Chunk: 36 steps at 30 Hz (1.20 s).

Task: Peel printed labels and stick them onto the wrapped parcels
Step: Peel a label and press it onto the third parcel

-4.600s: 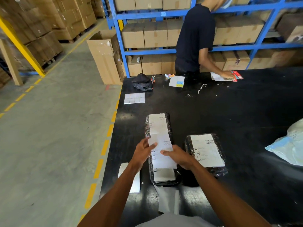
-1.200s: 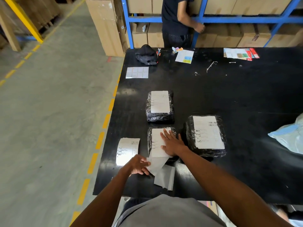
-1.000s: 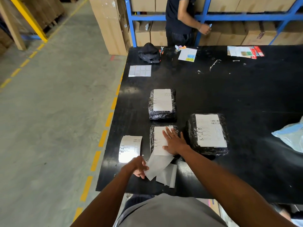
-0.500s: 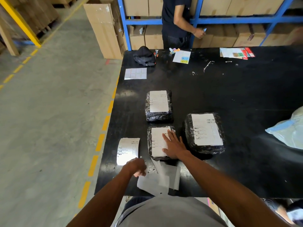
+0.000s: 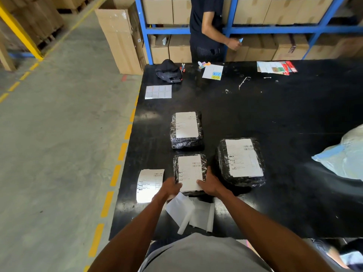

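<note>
The right hand (image 5: 211,185) lies at the near-right corner of a black-wrapped parcel (image 5: 204,163). Its fingers (image 5: 208,170) lie fairly straight and released along the parcel's right edge, and its thumb presses the near edge of the white label (image 5: 189,171) on top. The left hand (image 5: 170,188) is at the near-left corner, back up, with its fingertips against the wrap. Whether they clench the parcel or only touch it cannot be told. Both forearms reach forward from the body and converge on the parcel, wrists low over the table (image 5: 275,114).

The label carries a barcode near its far-right corner and rows of small print down its left side, too small to read.

Just left of the left fingers a loose label (image 5: 150,185) lies flat on the table with the same kind of print. Under and behind the wrists lie curled blank backing sheets (image 5: 189,213).

Beyond the fingertips sits a second parcel (image 5: 186,142), already labelled. To the right of the right fingers is a larger third parcel (image 5: 224,163), also labelled. Farther right lies a pale bag (image 5: 341,160).

Well past the fingers are a grid sheet (image 5: 158,91), a black cap (image 5: 169,72) and a card (image 5: 213,71) with blue and yellow notes whose handwriting is unclear. Another person (image 5: 206,28) stands at a blue rack (image 5: 275,30) of cartons (image 5: 284,8).
</note>
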Each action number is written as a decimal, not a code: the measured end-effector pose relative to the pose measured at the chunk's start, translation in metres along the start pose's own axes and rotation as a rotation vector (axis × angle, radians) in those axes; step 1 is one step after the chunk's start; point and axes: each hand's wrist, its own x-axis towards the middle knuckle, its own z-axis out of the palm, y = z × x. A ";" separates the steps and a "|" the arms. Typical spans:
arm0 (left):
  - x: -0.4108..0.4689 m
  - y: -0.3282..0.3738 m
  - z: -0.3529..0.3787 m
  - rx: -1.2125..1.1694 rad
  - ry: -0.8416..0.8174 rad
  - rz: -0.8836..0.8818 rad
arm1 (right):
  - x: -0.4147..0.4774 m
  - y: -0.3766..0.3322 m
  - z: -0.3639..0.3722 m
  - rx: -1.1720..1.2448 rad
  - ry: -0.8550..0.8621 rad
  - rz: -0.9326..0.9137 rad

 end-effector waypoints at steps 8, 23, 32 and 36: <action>-0.007 -0.003 -0.013 -0.022 -0.020 0.033 | -0.014 -0.016 -0.004 0.053 0.092 -0.056; 0.022 0.078 -0.102 -0.079 0.233 0.280 | -0.010 -0.116 -0.092 -0.010 0.459 -0.205; 0.081 0.114 -0.131 -0.046 0.271 0.190 | 0.042 -0.155 -0.125 0.002 0.410 -0.182; 0.098 0.115 -0.130 -0.061 0.271 0.155 | 0.060 -0.156 -0.126 0.003 0.376 -0.151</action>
